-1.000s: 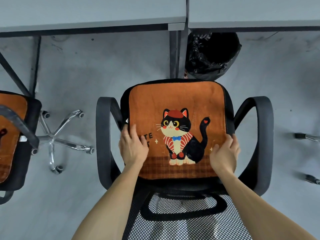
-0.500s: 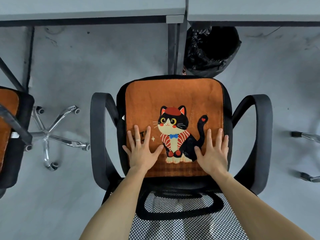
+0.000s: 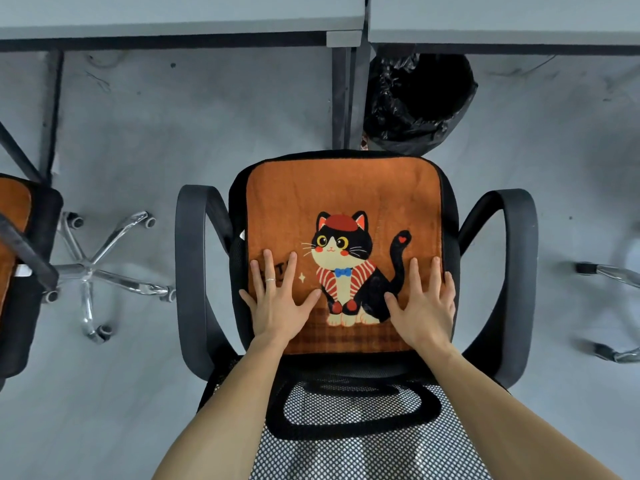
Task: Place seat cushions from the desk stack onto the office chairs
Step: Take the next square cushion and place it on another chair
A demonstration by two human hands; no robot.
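Your left hand (image 3: 278, 308) and right hand (image 3: 424, 306) both lie flat, fingers spread wide and straight, pressing on the near half of the orange cat cushion (image 3: 343, 199); neither grips anything. The cushion lies flat under your palms, square on the seat of the black office chair (image 3: 516, 271), between its armrests. Past the chair stand a lined bin (image 3: 420, 98) and the desks (image 3: 180, 15). A second cushioned chair (image 3: 20, 271) is at the left.

Head camera looks steeply down, close above chair (image 3: 189, 271).
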